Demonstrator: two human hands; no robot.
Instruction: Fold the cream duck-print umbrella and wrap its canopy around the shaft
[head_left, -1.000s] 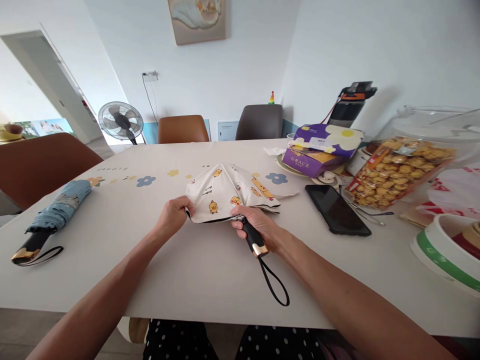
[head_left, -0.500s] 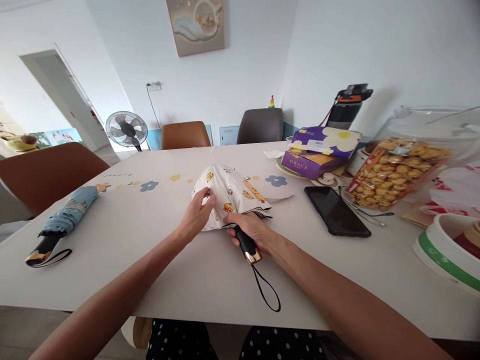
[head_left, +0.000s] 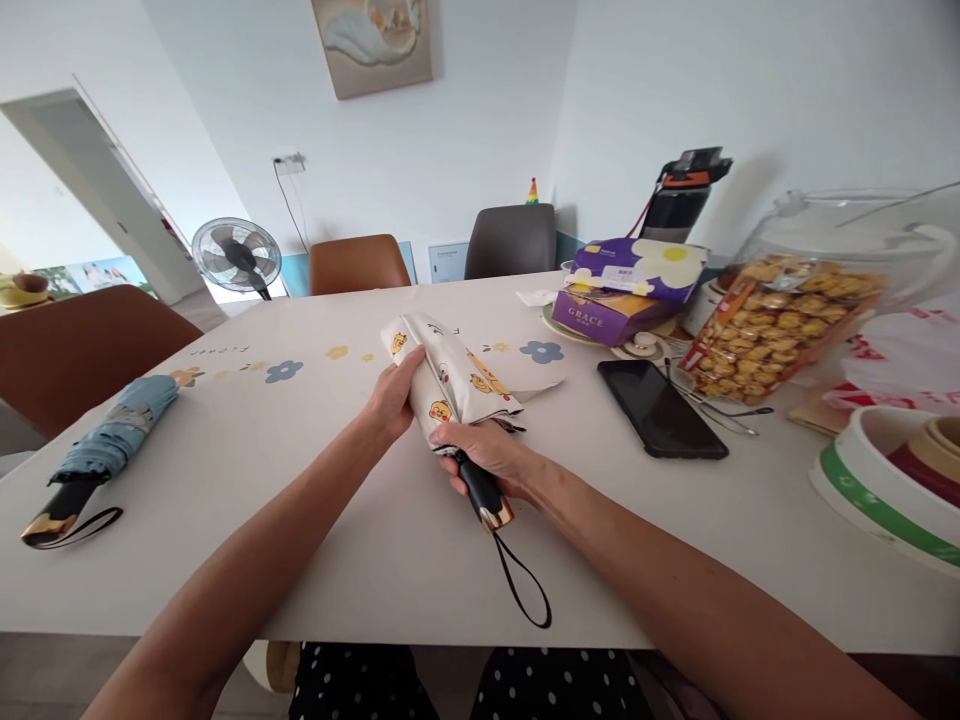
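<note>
A cream folding umbrella (head_left: 450, 372) printed with small cartoon figures lies across the middle of the white table (head_left: 360, 520). My right hand (head_left: 491, 455) is closed around its black handle, whose gold cap and black wrist loop (head_left: 521, 590) trail toward me. My left hand (head_left: 391, 398) wraps around the left side of the canopy and presses the cloth inward, so the folds sit gathered close to the shaft. One flap of cloth still sticks out to the right.
A folded blue umbrella (head_left: 105, 445) lies at the table's left edge. A black phone (head_left: 660, 410) sits right of my hands, with a purple box (head_left: 626, 295), a snack jar (head_left: 802, 320) and stacked bowls (head_left: 892, 480) beyond. Chairs and a fan (head_left: 236, 255) stand behind the table.
My left hand moved from the canopy's spread left edge onto its side and gathered it, so the fanned-out cloth is now narrow. The right hand kept hold of the handle.
</note>
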